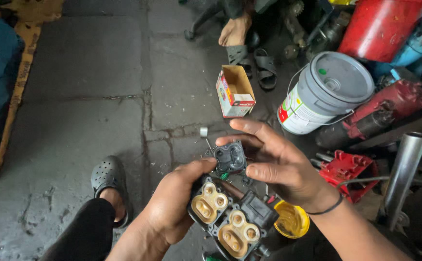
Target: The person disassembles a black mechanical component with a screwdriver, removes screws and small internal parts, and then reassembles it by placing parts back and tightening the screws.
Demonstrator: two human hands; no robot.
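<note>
Our left hand grips a black block with tan cavities, just below our right hand, whose fingertips pinch a small black cover. Both look rigid, greasy, probably slippery; the block's edges seem safest to hold. Its lower end is cut off.

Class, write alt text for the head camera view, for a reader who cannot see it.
Over a cracked concrete floor, the left hand holds a black twin-chamber part while the right hand holds a small black cover above it. Beyond sit an open cardboard box and a grey-lidded bucket.
</note>
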